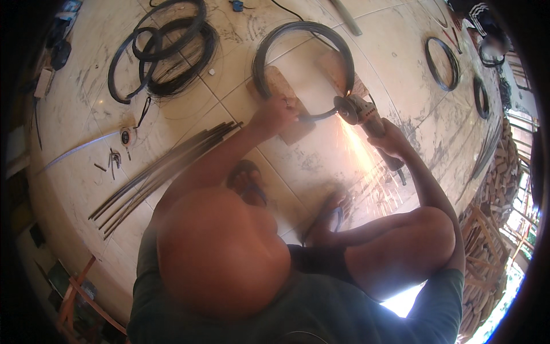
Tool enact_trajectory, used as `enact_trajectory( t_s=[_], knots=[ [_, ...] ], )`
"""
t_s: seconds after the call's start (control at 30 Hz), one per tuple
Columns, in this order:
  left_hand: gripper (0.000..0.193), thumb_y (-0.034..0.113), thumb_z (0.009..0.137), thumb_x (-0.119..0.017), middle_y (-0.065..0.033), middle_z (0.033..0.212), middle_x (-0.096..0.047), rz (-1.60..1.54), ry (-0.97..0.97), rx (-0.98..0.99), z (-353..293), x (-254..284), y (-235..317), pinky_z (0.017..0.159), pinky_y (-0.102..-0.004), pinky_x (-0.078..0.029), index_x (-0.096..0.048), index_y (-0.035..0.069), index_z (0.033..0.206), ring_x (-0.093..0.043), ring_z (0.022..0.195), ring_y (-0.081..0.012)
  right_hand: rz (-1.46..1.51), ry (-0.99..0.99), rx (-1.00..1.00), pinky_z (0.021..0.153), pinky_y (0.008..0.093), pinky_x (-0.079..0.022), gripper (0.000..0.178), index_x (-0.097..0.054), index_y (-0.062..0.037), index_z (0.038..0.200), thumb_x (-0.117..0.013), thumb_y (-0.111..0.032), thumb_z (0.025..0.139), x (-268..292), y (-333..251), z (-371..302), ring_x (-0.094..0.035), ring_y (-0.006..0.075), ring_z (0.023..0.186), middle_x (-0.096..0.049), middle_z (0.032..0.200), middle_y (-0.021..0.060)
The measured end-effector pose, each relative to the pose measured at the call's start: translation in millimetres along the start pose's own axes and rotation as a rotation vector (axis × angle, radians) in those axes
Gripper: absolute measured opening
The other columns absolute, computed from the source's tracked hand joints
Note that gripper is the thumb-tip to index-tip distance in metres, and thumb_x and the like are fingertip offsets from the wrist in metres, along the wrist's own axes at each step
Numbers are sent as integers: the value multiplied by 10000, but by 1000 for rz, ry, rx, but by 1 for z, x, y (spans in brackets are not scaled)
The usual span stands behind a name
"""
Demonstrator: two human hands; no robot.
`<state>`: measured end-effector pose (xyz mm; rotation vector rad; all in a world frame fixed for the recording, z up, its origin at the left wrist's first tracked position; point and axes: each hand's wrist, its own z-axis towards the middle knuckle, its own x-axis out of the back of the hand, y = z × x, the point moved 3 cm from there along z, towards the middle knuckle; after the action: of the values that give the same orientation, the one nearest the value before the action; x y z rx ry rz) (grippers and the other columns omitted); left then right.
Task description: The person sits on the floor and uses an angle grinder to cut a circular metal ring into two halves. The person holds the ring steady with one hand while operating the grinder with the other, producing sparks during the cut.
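Observation:
My right hand (389,139) is wrapped round the body of an angle grinder (373,121). The grinder's disc meets the right side of a coil of dark wire (303,26), and orange sparks (366,156) stream from there down toward me. On the coil's near left side, my left hand (279,116) is closed on the wire; some of its fingertips are hard to make out. The coil rests across two blocks, a left block (298,129) beneath my left hand and a right block (338,67) beside the grinder.
Several wire coils (201,69) lie overlapping at the far left. Nearer me are long thin rods (154,166), a tape measure (125,136) and short cut pieces (114,160). Another wire coil (442,64) is at the far right. Piled wood (487,229) borders the tiled floor.

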<state>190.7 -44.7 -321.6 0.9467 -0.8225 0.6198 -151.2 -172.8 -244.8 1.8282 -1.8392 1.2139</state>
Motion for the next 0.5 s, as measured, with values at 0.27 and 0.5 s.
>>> enact_trajectory(
  t_s=[0.27, 0.5],
  knots=[
    [225, 217, 821, -800, -42, 973, -666, -18, 0, 31, -2, -1, -2, 916, -409, -523, -781, 69, 989, -620, 1012, -253, 20, -24, 42, 862, 438, -544, 601, -614, 19, 1187, -831, -325, 745, -2, 8, 4, -710, 352, 973, -719, 1049, 221],
    [225, 220, 826, -795, -45, 967, -662, -3, -15, 12, -2, -1, -2, 906, -407, -521, -780, 64, 987, -622, 991, -255, 63, -19, -12, 869, 418, -545, 598, -614, 27, 1193, -833, -311, 751, -1, -7, 2, -703, 317, 989, -711, 1073, 217]
  ],
)
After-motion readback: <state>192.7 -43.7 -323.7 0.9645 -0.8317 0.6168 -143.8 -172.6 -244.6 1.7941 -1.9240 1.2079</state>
